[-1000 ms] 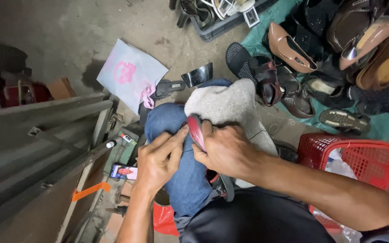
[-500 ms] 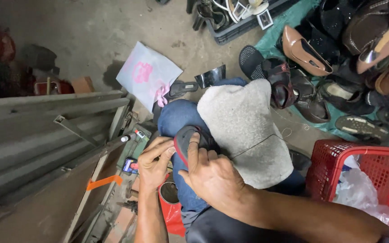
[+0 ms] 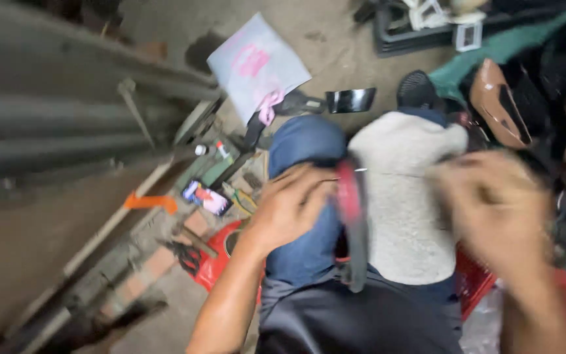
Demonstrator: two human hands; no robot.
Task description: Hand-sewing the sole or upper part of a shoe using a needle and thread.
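We pinch the shoe on our knee with the left hand while the blurred right hand, grip unclear, lifts beside it, repair unfinished.

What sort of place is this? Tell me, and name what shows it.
Probably a street-side shoe repair spot: a heap of worn shoes on a green sheet, small tools and glue bottles on the bare concrete ground, and the left hand steadying a red-lined sandal on the knee.
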